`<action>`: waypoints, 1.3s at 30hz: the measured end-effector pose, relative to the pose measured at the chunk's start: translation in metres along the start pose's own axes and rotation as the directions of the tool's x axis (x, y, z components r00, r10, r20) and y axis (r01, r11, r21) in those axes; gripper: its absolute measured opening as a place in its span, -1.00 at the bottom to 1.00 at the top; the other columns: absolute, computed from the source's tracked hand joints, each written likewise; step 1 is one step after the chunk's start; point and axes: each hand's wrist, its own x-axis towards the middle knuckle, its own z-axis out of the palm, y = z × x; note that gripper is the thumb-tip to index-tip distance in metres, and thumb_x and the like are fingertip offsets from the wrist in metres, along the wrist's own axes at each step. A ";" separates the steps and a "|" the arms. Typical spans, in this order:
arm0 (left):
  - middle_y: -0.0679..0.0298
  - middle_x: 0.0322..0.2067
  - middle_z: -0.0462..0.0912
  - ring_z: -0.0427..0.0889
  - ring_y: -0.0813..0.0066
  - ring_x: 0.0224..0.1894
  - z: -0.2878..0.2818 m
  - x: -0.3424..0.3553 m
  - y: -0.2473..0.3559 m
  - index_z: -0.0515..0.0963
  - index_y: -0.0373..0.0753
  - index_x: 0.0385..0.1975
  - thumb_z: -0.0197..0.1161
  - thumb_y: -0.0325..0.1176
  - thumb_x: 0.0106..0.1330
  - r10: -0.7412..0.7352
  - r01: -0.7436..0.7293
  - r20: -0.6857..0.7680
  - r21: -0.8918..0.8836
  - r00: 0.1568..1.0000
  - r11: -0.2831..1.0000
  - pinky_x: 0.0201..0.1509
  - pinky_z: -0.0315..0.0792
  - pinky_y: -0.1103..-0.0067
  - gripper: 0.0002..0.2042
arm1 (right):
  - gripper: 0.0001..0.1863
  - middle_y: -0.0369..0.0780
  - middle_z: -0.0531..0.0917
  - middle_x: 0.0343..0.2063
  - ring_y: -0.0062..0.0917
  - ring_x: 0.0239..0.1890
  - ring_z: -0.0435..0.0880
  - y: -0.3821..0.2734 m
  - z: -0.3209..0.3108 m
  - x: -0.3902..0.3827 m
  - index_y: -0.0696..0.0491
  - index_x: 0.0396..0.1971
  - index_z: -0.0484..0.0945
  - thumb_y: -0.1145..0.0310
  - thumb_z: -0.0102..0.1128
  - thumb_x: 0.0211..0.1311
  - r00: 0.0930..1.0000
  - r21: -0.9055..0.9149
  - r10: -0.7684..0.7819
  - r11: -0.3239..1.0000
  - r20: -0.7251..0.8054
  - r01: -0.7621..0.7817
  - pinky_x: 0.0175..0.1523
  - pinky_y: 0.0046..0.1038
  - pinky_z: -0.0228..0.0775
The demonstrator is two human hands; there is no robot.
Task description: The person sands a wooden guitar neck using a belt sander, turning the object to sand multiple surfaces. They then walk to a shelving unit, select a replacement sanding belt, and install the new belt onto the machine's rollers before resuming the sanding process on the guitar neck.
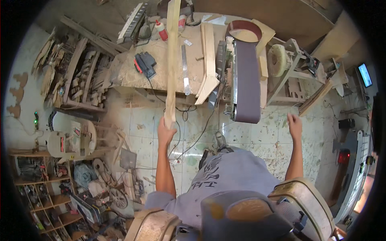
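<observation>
My left hand (165,131) grips the near end of a long, pale wooden strip (172,60). The strip reaches away over the dusty workbench (157,82), past its far side. My right hand (295,125) hangs in the air at the right, holding nothing that I can see, its fingers loosely bent and partly apart. Between my hands, a little farther off, stands a belt sander with a wide brown sanding belt (246,80). Neither hand touches it. Two angled wooden pieces (208,60) lie on the bench left of the belt.
On the bench are a black and red power tool (144,65), a metal ruler (185,68) and a red glue bottle (161,31). Cables (201,134) trail over the tiled floor. Scrap wood (82,72) is stacked at left, above shelves (44,184). A wooden stand (287,76) is at right.
</observation>
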 end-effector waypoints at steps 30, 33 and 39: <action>0.01 -0.11 0.66 0.64 -0.09 -0.11 0.077 -0.044 0.235 0.56 -0.16 0.04 0.20 0.08 0.29 -0.083 -0.043 0.189 0.584 0.979 0.811 -0.09 0.49 0.21 -0.51 | -0.52 -0.10 0.76 -0.20 -0.29 -0.10 0.72 -0.094 0.110 0.381 0.05 -0.13 0.74 0.01 0.37 0.04 0.988 0.482 -0.098 0.865 -0.116 0.142 0.06 -0.32 0.47; 0.00 0.10 0.58 0.57 -0.06 0.07 0.117 -0.017 0.242 0.57 -0.19 0.02 0.01 -0.08 0.46 0.052 -0.129 0.149 0.573 0.988 0.810 0.11 0.44 0.28 -0.63 | -0.55 -0.08 0.77 -0.24 -0.30 -0.15 0.73 -0.036 0.107 0.456 0.08 -0.19 0.74 0.03 0.35 0.06 0.804 0.012 -0.481 0.856 -0.350 0.518 0.03 -0.36 0.47; -0.10 0.26 0.42 0.45 -0.09 0.24 0.141 0.000 0.252 0.42 -0.26 0.25 -0.10 -0.10 0.52 0.154 -0.210 0.192 0.320 0.969 0.924 0.32 0.31 0.34 -0.54 | -0.47 -0.10 0.74 -0.09 -0.18 0.05 0.66 -0.029 0.069 0.485 -0.20 -0.03 0.72 -0.20 0.22 0.10 0.942 -0.185 -0.264 0.956 -0.205 0.227 0.19 -0.24 0.40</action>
